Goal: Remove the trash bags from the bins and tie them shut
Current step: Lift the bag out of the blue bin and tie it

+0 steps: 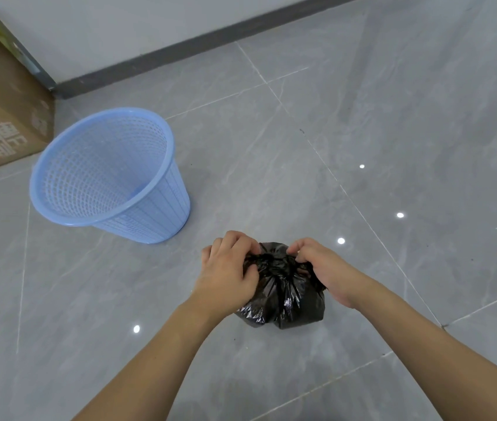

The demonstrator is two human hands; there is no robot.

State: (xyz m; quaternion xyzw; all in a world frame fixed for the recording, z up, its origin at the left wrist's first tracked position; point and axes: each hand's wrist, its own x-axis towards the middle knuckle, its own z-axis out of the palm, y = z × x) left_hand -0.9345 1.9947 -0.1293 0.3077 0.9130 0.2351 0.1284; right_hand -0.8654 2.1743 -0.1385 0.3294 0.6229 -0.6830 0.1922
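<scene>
Your left hand [229, 268] and right hand [323, 268] pinch the trash bag [283, 296] neck; thin, light, slippery film, so grip there.

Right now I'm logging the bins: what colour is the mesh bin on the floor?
Light blue bin, clearest in the head view.

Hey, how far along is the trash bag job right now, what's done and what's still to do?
Done: the black trash bag is out of the blue bin, which stands with no liner on the floor. In hand: the left hand and the right hand each grip bunched plastic at the bag's neck, working on the tie. Left: a finished knot is not visible yet. No other bin shows in this view.
</scene>
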